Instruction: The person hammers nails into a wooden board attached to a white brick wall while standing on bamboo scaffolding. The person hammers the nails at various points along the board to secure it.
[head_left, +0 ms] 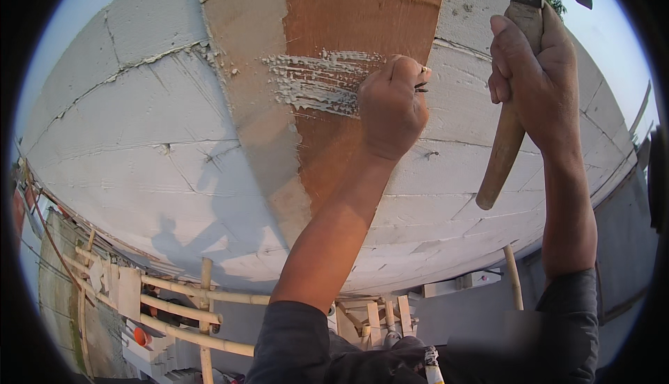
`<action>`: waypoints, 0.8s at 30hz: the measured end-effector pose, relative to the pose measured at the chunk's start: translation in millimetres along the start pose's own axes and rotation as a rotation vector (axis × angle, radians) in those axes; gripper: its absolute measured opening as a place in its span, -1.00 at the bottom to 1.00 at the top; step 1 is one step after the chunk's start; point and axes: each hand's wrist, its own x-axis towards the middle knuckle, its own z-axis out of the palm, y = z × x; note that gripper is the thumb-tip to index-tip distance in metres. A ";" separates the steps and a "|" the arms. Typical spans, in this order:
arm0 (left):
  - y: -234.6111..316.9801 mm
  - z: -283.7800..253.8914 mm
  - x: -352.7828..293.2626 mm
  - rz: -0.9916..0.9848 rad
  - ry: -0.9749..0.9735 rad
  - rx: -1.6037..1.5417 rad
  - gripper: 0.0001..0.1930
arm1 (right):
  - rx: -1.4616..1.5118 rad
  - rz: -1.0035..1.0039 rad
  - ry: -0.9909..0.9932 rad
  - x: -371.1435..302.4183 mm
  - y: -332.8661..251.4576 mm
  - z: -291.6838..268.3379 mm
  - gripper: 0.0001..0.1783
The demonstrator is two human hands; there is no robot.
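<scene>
Fingers (555, 35) of the right hand (549, 90) are wrapped firmly around a dark-headed, wooden-handled claw hammer (503, 150). It is raised at the right of the scene, head uppermost, claw toward the left and striking face toward the right, with the handle slanting down and leftward below the grip. To its left, the left hand (394, 111) is closed in a tight fist around slim dark pointed pieces (421, 88), whose tips show at the fist's right side; the rest is hidden.

This fist is at the right edge of an upright, flat reddish-brown panel (362, 8), just right of a rough, ridged grey smear (313, 81); whether it touches the panel I cannot tell. A smoother grey-tan coat (244, 21) covers the panel's left side. Pale grey-white rectangular blocks (139, 112) form the wall on both sides, bearing a person's shadow (209, 236) at left. Round tan bamboo poles (230, 346) stand at lower left.
</scene>
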 end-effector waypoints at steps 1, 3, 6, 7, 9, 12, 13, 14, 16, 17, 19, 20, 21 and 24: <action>-0.9 -4.0 2.0 0.028 -0.028 -0.021 -0.86 | 0.062 -0.007 0.048 -11.3 10.1 8.7 -0.79; 13.3 2.3 -4.1 -0.201 -0.018 -0.178 -0.87 | 0.219 0.020 0.138 -37.0 41.5 22.3 -0.81; 12.3 9.3 -3.2 -0.290 0.053 -0.301 -0.87 | 0.422 0.131 0.208 -75.3 56.9 33.5 -0.81; 10.9 5.4 2.0 0.030 -0.095 -0.109 -0.86 | 0.499 0.211 0.232 -84.5 63.6 35.3 -0.82; 10.7 0.9 11.0 0.347 -0.245 0.086 -0.85 | 0.520 0.236 0.254 -103.0 81.6 41.2 -0.82; 21.8 -12.3 56.0 -0.297 0.141 -0.648 -0.87 | 0.529 0.259 0.292 -130.4 103.9 52.1 -0.82; 27.3 -31.8 77.9 -0.396 0.237 -0.955 -0.86 | 0.559 0.289 0.291 -138.5 101.9 59.6 -0.82; 39.8 -38.2 91.4 -0.397 0.214 -0.934 -0.86 | 0.609 0.320 0.303 -143.3 101.2 56.7 -0.81; 48.4 -66.8 95.6 -0.366 0.213 -0.791 -0.87 | 0.678 0.348 0.252 -152.0 93.8 63.4 -0.82; 49.1 -76.9 83.0 -0.473 0.201 -0.751 -0.85 | 0.659 0.415 0.158 -154.0 89.1 64.7 -0.80; 48.7 -92.0 31.6 -0.787 0.173 -0.749 -0.81 | 0.620 0.542 -0.035 -152.6 75.1 60.0 -0.77; 51.0 -97.1 0.3 -0.986 0.159 -0.774 -0.79 | 0.648 0.526 -0.064 -147.9 66.2 60.8 -0.77; 59.2 -105.1 -28.2 -1.138 0.082 -0.757 -0.78 | 0.691 0.583 -0.116 -142.3 56.7 64.1 -0.78; 94.0 -124.3 -112.9 -1.113 -0.146 -0.447 -0.57 | 0.798 0.587 -0.185 -127.4 47.2 90.2 -0.76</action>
